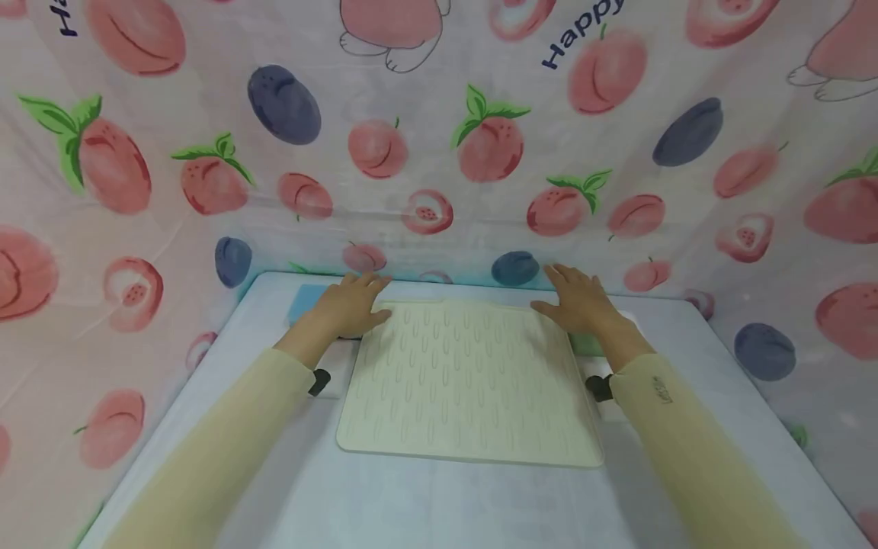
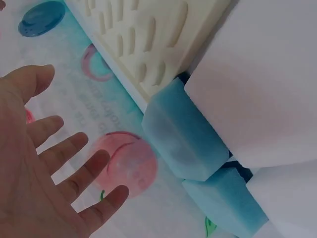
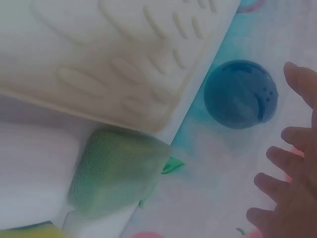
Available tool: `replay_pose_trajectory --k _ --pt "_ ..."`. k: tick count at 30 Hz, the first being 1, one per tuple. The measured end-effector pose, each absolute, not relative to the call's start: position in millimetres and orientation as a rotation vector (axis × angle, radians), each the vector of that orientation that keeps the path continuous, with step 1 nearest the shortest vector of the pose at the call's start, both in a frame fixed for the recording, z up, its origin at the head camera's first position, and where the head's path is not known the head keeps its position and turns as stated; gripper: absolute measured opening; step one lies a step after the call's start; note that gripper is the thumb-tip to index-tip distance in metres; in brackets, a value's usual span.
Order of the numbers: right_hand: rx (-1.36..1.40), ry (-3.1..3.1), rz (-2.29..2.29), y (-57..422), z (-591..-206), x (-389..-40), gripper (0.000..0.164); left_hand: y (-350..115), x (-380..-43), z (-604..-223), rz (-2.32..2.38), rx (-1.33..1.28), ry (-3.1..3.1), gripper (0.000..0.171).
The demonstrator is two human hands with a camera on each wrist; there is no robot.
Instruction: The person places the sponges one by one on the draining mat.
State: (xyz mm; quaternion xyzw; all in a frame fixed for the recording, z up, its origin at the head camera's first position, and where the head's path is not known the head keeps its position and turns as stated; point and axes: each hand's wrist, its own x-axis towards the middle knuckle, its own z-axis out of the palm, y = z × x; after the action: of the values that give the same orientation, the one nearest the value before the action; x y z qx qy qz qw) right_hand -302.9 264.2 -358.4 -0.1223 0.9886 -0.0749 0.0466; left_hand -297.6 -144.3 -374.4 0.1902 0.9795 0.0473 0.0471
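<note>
A cream mat [image 1: 466,381] with rows of raised oval ridges lies flat in the middle of the table. My left hand [image 1: 350,305] is over its far left corner, fingers spread; in the left wrist view the same hand [image 2: 59,163] shows its fingers apart and nothing in them. Over the far right corner, my right hand [image 1: 579,301] has its fingers extended, and it looks bare in the right wrist view too. Blue sponges [image 2: 185,131] with dark scrubbing sides sit by the mat's left corner. A green sponge [image 3: 119,168] lies by the right corner.
White blocks [image 2: 262,79] flank the blue sponges, and another white block [image 3: 34,173] adjoins the green one. A yellow piece with a dark edge [image 3: 34,233] shows at the frame bottom. Behind the white table [image 1: 411,503] hangs a fruit-print curtain [image 1: 425,252].
</note>
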Motion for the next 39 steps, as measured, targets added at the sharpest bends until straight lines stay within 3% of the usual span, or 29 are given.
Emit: replay_pose_trajectory --k 39 --pt "-0.391 2.874 -0.307 327 -372 -298 0.094 -161 -249 -410 0.381 0.645 2.883 0.064"
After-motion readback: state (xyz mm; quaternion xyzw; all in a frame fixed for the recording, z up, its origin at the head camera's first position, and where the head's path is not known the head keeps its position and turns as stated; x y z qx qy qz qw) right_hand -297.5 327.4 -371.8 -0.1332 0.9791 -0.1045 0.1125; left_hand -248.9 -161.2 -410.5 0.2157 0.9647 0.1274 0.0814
